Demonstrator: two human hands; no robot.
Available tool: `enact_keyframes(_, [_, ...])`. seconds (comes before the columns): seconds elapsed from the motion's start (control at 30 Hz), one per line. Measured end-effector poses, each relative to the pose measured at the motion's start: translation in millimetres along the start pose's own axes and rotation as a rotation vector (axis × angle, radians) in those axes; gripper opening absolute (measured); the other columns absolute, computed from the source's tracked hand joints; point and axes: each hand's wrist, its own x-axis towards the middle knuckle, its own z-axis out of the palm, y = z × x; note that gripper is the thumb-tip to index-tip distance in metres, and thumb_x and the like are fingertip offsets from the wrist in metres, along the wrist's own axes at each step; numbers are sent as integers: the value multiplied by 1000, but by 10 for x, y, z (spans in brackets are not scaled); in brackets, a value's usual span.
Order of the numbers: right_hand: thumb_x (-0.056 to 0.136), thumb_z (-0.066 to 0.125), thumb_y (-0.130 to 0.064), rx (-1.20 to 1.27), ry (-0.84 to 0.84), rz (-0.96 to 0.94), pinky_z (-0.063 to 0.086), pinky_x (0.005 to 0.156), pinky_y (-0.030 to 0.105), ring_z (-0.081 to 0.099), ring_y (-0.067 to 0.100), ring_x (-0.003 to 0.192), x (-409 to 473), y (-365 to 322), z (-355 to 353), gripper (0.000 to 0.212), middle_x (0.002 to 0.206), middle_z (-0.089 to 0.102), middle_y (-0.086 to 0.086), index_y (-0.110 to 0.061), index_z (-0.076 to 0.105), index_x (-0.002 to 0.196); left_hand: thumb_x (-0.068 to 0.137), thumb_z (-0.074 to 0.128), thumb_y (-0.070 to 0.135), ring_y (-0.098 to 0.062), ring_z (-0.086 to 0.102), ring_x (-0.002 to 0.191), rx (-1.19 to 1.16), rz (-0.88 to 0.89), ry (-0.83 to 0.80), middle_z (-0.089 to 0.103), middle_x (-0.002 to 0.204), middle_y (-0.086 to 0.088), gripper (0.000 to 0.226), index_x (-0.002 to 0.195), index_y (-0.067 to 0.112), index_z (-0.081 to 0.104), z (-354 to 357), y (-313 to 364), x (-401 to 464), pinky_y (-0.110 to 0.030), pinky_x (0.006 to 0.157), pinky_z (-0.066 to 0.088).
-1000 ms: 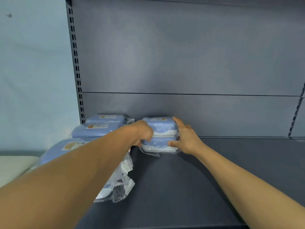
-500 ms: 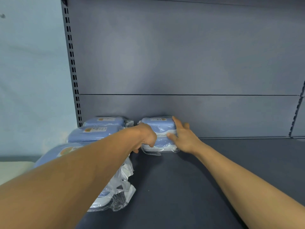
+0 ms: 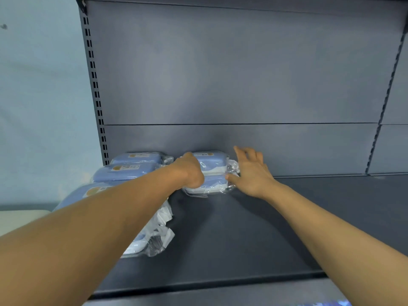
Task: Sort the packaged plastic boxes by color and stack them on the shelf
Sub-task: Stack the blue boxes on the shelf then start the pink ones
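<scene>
Reads to me as a shop or stockroom: dark grey metal retail shelf (image 3: 254,228) with flat back panel (image 3: 220,74), slotted upright strip (image 3: 97,102) at left, and shrink-wrapped pale blue plastic boxes (image 3: 125,173) bearing labels, stacked like merchandise.

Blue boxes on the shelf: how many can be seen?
4. Three stand in a row at the left: back, middle, front. One sits between the hands. More may be hidden beneath.

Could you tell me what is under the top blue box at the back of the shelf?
The top blue box rests on a second wrapped box, which sits on the shelf. The left hand covers their left ends.
</scene>
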Motion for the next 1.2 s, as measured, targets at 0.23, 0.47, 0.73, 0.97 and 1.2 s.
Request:
enact_keyframes(0.23, [94, 54, -31, 6, 36, -160, 28, 110, 37, 26, 25, 133, -968, 48, -633, 55, 146, 31, 5, -14, 34, 142, 91, 56, 19, -30, 51, 119, -8, 126, 209, 48, 136, -11, 57, 142, 12, 32, -11, 236, -782, -33, 87, 45])
enact_keyframes(0.47, [95, 53, -25, 92, 14, -244, 37, 102, 38, 40, 26, 125, -2160, 127, -753, 46, 133, 45, 9, -12, 41, 137, 91, 53, 29, -32, 55, 115, 3, 151, 337, 61, 120, -6, 39, 128, 23, 46, 446, 542, -2055, -40, 87, 47])
enact_keyframes(0.73, [94, 53, -24, 96, -253, -259, 40, 95, 37, 42, 25, 120, -3435, 288, -36, 37, 126, 46, 5, -12, 48, 128, 90, 51, 26, -31, 58, 108, -60, 103, 123, 65, 113, -2, 27, 117, 27, 53, 1515, 399, -3034, -37, 82, 46])
enact_keyframes(0.97, [95, 50, -29, 43, -620, -149, 36, 99, 31, 39, 20, 127, -4433, 363, 980, 41, 133, 41, 1, -17, 42, 133, 92, 48, 29, -26, 59, 105, -53, 51, -219, 63, 115, -1, 28, 119, 27, 52, 2869, -195, -3564, -35, 83, 48])
enact_keyframes(1.2, [95, 50, -29, 45, -905, -23, 36, 102, 32, 37, 19, 129, -5185, 440, 2012, 46, 140, 35, -1, -19, 37, 138, 90, 50, 29, -22, 61, 102, -101, -10, -457, 62, 118, 3, 35, 125, 27, 47, 4069, -768, -3993, -37, 81, 51])
